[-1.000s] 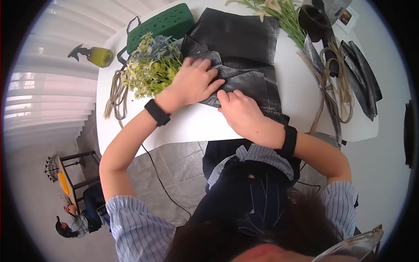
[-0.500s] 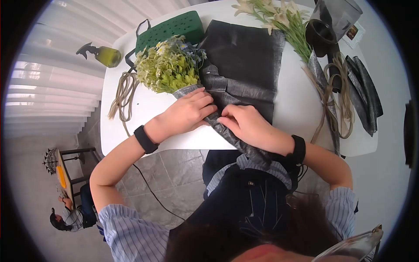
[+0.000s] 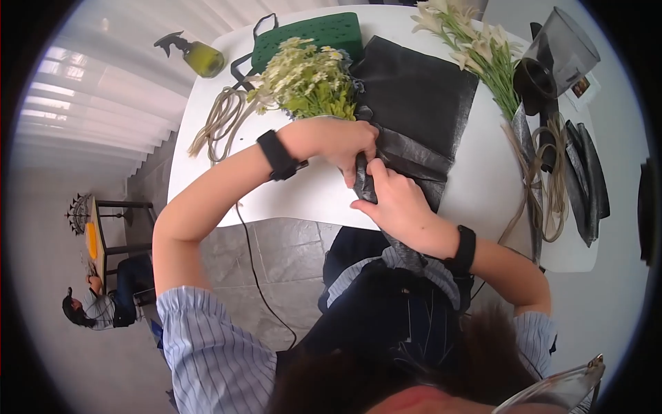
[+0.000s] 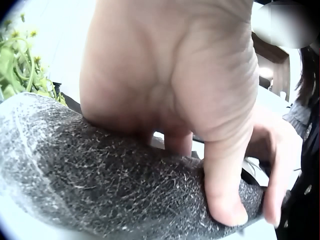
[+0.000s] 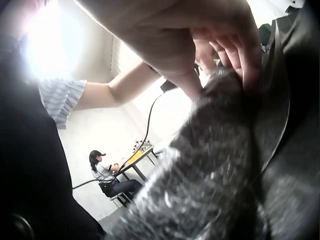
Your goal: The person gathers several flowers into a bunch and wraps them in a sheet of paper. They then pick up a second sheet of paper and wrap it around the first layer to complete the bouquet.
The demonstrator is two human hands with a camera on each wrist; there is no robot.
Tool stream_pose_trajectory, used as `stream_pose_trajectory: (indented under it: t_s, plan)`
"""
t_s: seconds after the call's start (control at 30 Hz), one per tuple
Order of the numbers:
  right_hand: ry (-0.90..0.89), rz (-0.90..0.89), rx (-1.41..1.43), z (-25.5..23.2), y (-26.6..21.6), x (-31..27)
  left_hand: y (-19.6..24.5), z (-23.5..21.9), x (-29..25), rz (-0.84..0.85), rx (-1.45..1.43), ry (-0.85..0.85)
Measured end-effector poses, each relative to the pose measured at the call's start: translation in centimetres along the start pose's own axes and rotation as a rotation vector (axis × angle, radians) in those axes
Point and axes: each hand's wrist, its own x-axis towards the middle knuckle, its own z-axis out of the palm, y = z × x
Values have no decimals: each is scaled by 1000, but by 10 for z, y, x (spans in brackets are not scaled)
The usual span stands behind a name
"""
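Black wrapping material lies on the white table, its near part rolled into a tube around the stems of a bunch of small white and blue flowers. The left hand grips this tube just below the blooms; in the left wrist view its thumb presses the grey-black fibrous surface. Close beside it, the right hand grips the tube lower down, thumb on one side and fingers on the other in the right wrist view. The tube's lower end hangs past the table edge. The stems are hidden inside.
A green block stands behind the flowers, a spray bottle and cord at left. Right are lilies, a clear container, more cord and black rolls. Another person sits at a far table.
The near part of the black material has been rolled over the stems. The left hand has turned over the tube, and the right hand has moved to grip it. The head view has shifted.
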Motion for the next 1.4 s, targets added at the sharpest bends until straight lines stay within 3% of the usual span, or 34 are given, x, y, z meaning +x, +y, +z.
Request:
stream_pose_trajectory:
  t_s: [0.07,0.17,0.2,0.33,0.43,0.53,0.63,0.77,0.83,0.97,1.07,1.17,1.2,1.23,1.3,1.4]
  plan:
    - [25,30,24,5,2,1,-3,-5,12,-75,-5,-173]
    - [70,44,27,6,0,2,9,-4,3,-20,87,69]
    - [83,25,28,5,1,3,18,0,-9,21,293,176]
    - [108,0,152,7,13,8,56,63,-33,-93,346,770]
    - [36,136,216,3,17,10,50,85,-34,-220,364,897]
    - [2,197,309,-1,25,13,33,83,-28,-137,407,856]
    - [-8,191,230,-10,26,10,23,75,-18,-71,392,773]
    - [99,74,-77,-16,15,-3,20,65,-3,-31,365,699]
    - [224,-1,-178,-9,0,-13,20,61,-1,-35,349,669]
    - [120,6,-519,4,-7,-11,30,40,5,-108,319,429]
    - [122,60,-442,7,-1,-9,25,37,18,-113,291,405]
    - [136,105,-298,2,5,-6,16,39,20,95,145,616]
    - [139,118,-248,0,8,-8,17,42,17,229,-89,885]
    - [137,131,-212,-4,10,-10,31,43,7,60,-135,1070]
    - [139,150,-132,-10,13,-10,45,46,-11,-303,-14,1188]
    - [154,186,-91,-12,21,-10,38,58,-9,-610,-261,967]
